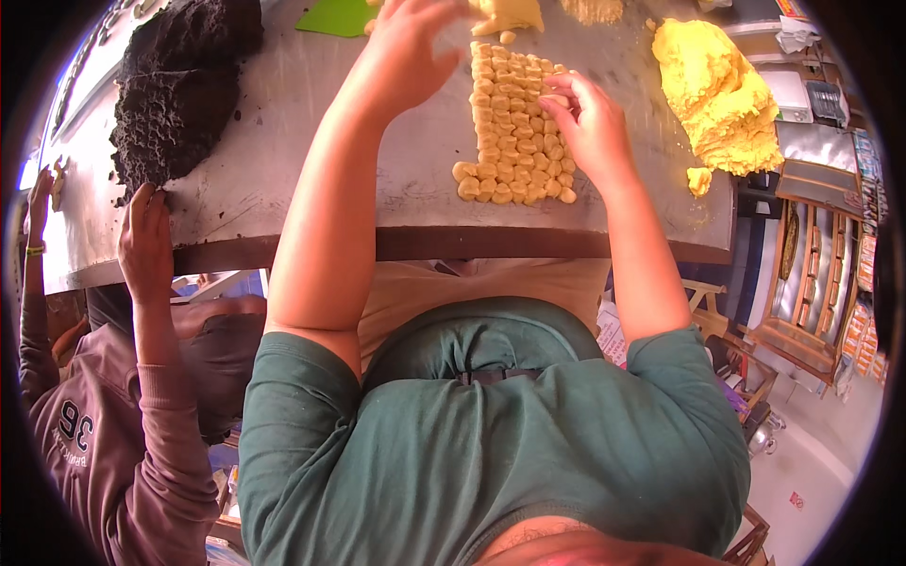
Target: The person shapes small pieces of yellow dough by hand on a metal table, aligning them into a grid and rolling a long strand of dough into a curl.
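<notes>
Small pale-yellow dough balls [514, 132] lie packed in rows as a block on the metal table. My right hand [590, 118] is at the right edge of this block, thumb and fingertips drawn together in a pinch; what lies between them is too small to make out. Beyond the block's upper left, my left hand [411, 47] is over the table, its fingers smeared by motion. Close to that hand lies a piece of smooth pale dough [508, 14] at the top edge, with a bright green flat sheet [335, 17] to its left.
A large crumbly yellow dough mound [713, 94] sits at the right, a small lump [698, 181] beside it. A big black dough mass [184, 85] lies at the left, touched by a co-worker's hand [146, 241]. The table's front edge [491, 243] runs before me. Wooden racks [802, 283] stand right.
</notes>
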